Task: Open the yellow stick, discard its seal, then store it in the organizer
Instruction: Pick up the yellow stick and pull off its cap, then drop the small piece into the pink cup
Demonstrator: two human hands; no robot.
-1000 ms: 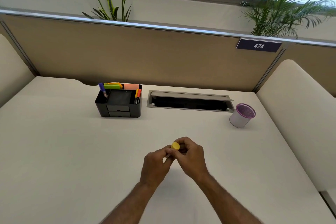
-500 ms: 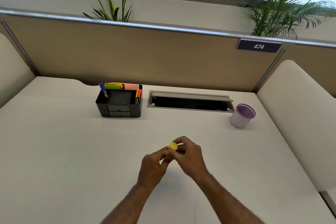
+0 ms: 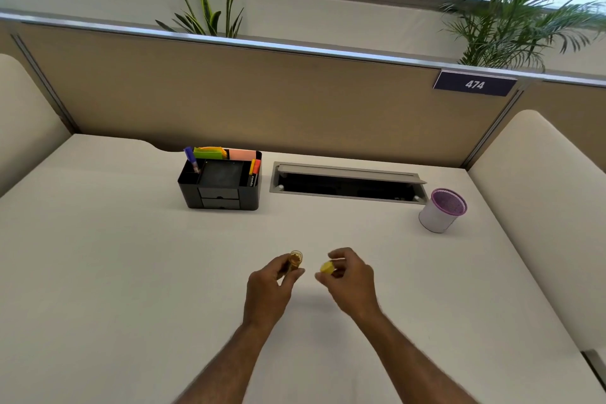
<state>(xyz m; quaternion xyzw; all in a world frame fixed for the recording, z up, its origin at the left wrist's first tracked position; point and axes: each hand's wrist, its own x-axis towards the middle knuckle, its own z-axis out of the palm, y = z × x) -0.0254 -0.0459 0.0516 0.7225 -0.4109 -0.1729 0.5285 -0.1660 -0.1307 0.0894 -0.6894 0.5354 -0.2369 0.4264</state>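
Head view: at upper left of centre a black organizer (image 3: pixel 219 185) stands on the white desk (image 3: pixel 98 272), holding a purple pen (image 3: pixel 191 158), sticky notes (image 3: pixel 210 152) and orange markers (image 3: pixel 254 168). Below centre, the left hand (image 3: pixel 270 285) has its fingers closed around the yellow stick (image 3: pixel 294 262), whose uncapped end points up and away. Just to its right, apart from it, the right hand (image 3: pixel 349 279) pinches the yellow cap (image 3: pixel 327 267) between thumb and fingertips. Above the hands, right of the organizer, lies an open cable slot (image 3: pixel 347 184). At right a white cup (image 3: pixel 442 210) with a purple rim stands near the desk's edge. A sign (image 3: pixel 474 84) reading 474 sits upper right.
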